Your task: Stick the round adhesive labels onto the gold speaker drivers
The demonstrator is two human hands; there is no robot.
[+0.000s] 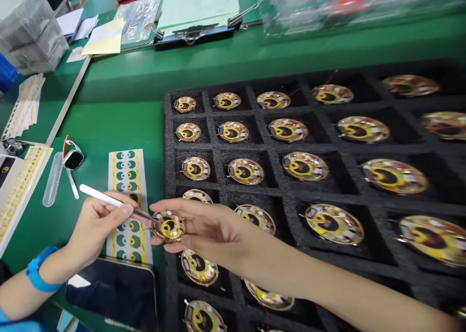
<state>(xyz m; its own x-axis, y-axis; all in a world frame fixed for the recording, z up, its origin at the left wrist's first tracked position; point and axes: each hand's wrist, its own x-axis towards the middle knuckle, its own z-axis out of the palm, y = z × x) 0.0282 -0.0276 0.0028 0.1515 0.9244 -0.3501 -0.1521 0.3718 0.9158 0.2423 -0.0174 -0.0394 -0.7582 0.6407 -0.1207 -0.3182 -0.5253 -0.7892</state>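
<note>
One gold disc [168,226] | left hand [96,227], steel tweezers [141,213] | right hand [204,230] | foam tray [168,128]

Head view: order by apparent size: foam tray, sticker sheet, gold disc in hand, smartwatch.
Black foam tray
Sticker sheet
Gold disc and smartwatch: look alike, nearness to camera leaves them unranked.

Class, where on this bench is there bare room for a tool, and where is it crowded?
Bare green bench lies above the sticker sheet, beside the black foam tray's left wall, and in a strip between tray and clipboard. It is crowded over the tray's filled cells and where the left hand and right hand meet at a gold disc.
</note>
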